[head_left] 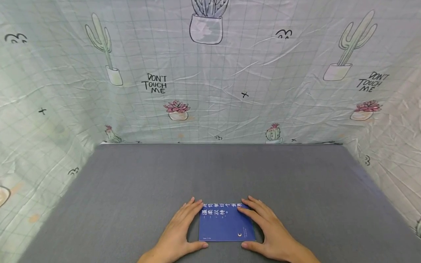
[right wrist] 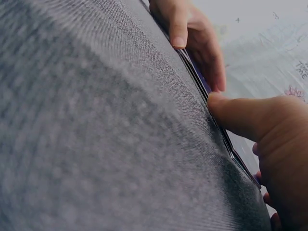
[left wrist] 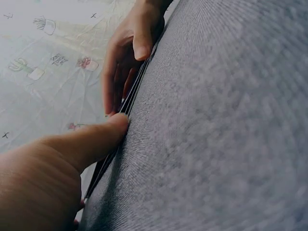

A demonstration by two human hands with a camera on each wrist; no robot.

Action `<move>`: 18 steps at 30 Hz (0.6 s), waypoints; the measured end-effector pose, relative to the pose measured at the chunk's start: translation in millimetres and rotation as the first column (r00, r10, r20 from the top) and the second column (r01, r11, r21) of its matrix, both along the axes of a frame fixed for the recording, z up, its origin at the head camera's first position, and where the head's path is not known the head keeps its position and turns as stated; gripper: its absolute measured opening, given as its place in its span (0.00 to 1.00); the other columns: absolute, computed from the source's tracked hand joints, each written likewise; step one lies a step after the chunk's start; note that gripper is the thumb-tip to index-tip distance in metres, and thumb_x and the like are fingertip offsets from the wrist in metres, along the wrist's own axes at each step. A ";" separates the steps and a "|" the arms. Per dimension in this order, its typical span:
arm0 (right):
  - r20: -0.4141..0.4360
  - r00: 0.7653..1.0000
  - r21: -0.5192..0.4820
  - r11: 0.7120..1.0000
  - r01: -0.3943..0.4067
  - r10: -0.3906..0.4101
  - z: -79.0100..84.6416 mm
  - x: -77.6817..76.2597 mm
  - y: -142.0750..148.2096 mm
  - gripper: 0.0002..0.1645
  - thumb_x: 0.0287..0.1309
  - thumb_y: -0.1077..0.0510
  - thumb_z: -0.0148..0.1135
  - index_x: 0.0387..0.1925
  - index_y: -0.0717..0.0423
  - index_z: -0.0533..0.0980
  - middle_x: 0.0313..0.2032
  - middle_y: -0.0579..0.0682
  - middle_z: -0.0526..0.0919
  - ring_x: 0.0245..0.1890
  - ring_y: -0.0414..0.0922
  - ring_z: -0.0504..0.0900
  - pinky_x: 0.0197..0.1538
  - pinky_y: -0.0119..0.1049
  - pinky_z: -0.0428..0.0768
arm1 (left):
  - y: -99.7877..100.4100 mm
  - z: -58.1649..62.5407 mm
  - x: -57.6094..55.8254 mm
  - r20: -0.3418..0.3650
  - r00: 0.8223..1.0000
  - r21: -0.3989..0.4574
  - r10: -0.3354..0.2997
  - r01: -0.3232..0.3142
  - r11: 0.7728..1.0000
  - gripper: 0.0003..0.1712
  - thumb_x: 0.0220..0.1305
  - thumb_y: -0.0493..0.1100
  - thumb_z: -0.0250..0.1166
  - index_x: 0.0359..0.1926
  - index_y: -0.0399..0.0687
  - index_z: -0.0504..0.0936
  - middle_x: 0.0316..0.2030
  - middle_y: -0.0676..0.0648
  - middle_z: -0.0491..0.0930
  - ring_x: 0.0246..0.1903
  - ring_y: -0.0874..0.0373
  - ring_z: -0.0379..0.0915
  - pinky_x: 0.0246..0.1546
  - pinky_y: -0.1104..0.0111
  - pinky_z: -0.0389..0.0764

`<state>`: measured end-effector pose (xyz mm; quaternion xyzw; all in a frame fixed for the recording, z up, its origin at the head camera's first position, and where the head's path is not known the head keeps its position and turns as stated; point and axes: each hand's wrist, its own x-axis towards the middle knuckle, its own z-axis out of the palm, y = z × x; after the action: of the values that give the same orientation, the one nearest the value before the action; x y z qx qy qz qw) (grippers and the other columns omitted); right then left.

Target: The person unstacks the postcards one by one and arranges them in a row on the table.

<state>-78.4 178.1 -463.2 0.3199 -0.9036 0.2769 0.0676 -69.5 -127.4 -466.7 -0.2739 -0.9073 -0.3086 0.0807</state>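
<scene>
A thin blue booklet (head_left: 222, 226) with white Chinese lettering and a small moon mark lies flat on the grey table, near its front. My left hand (head_left: 177, 232) holds it at the left side, thumb by the near edge and fingertips by the far left corner. On the other side, my right hand (head_left: 271, 230) holds it the same way, with some fingers over its top right part. In the right wrist view, the booklet's near edge (right wrist: 232, 150) shows several thin layers, slightly parted, by the right thumb. The booklet's underside is hidden.
A grey cloth-covered table (head_left: 217, 168) stretches out beyond the hands. Behind it and at both sides hangs a pale curtain (head_left: 213, 73) printed with cacti, a grid and the words "DON'T TOUCH ME".
</scene>
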 end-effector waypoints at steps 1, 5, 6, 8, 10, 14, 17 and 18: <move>0.001 1.000 0.002 1.000 0.002 -0.002 -0.1 0.0 -0.2 0.48 0.47 0.30 0.66 0.68 0.39 0.64 0.69 0.45 0.61 0.70 0.53 0.55 0.61 0.60 0.61 | 0.2 -0.3 -0.1 -0.003 1.000 -0.005 0.004 -0.004 1.000 0.57 0.43 0.67 0.72 0.69 0.43 0.64 0.68 0.46 0.62 0.70 0.48 0.50 0.67 0.69 0.42; -0.006 1.000 -0.006 1.000 -0.002 0.001 -0.1 -0.8 0.0 0.45 0.48 0.31 0.66 0.67 0.39 0.66 0.68 0.44 0.62 0.69 0.53 0.56 0.57 0.63 0.64 | 0.1 -1.6 -0.5 -0.011 1.000 -0.002 0.006 -0.006 1.000 0.57 0.42 0.65 0.74 0.68 0.43 0.64 0.68 0.46 0.63 0.69 0.48 0.51 0.67 0.69 0.43; -0.007 1.000 -0.007 1.000 -0.003 0.003 0.0 -0.9 0.2 0.45 0.48 0.31 0.66 0.67 0.39 0.66 0.68 0.44 0.63 0.69 0.52 0.57 0.57 0.63 0.64 | 0.0 -1.9 -0.5 -0.017 1.000 -0.001 0.004 -0.004 1.000 0.57 0.41 0.64 0.74 0.68 0.42 0.64 0.67 0.46 0.64 0.69 0.48 0.51 0.67 0.69 0.42; -0.007 1.000 -0.009 1.000 -0.004 0.003 0.3 -0.9 0.3 0.44 0.48 0.31 0.66 0.66 0.39 0.67 0.67 0.44 0.63 0.68 0.52 0.57 0.57 0.62 0.63 | -0.2 -2.2 -0.6 -0.031 1.000 0.000 0.000 0.000 1.000 0.57 0.40 0.63 0.75 0.68 0.41 0.65 0.67 0.46 0.64 0.69 0.47 0.52 0.67 0.69 0.42; -0.008 1.000 -0.009 1.000 -0.006 0.005 0.2 -0.8 0.4 0.44 0.48 0.31 0.66 0.66 0.38 0.67 0.67 0.43 0.63 0.68 0.51 0.57 0.59 0.58 0.62 | -0.1 -2.2 -0.5 -0.038 0.999 -0.005 0.002 -0.002 1.000 0.57 0.40 0.64 0.75 0.68 0.41 0.65 0.66 0.46 0.65 0.69 0.47 0.53 0.67 0.68 0.43; -0.033 0.999 -0.006 1.000 -0.016 0.015 -0.9 -0.9 0.6 0.43 0.48 0.32 0.66 0.65 0.38 0.68 0.67 0.43 0.64 0.67 0.50 0.58 0.64 0.42 0.53 | -0.1 -1.3 0.0 -0.022 1.000 -0.023 0.008 -0.008 1.000 0.57 0.41 0.68 0.72 0.68 0.43 0.65 0.67 0.48 0.65 0.69 0.48 0.52 0.67 0.64 0.46; -0.014 1.000 -0.005 1.000 -0.014 0.014 -1.2 -0.9 1.0 0.43 0.48 0.31 0.66 0.65 0.37 0.68 0.67 0.42 0.64 0.67 0.49 0.58 0.64 0.42 0.53 | 0.1 -0.1 0.4 0.003 1.000 -0.036 0.013 -0.012 0.999 0.58 0.42 0.70 0.70 0.69 0.44 0.64 0.67 0.48 0.63 0.70 0.49 0.50 0.67 0.60 0.48; -0.002 1.000 -0.005 1.000 -0.013 0.013 -1.0 -0.9 1.1 0.43 0.48 0.31 0.66 0.65 0.36 0.68 0.67 0.42 0.64 0.67 0.49 0.58 0.64 0.46 0.56 | 0.2 0.2 0.6 0.012 1.000 -0.040 0.014 -0.014 0.999 0.59 0.42 0.71 0.70 0.69 0.44 0.63 0.68 0.49 0.63 0.70 0.49 0.50 0.67 0.60 0.48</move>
<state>-79.3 179.2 -464.1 0.3258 -0.9008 0.2790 0.0677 -68.9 -127.3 -466.4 -0.2672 -0.9157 -0.2916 0.0719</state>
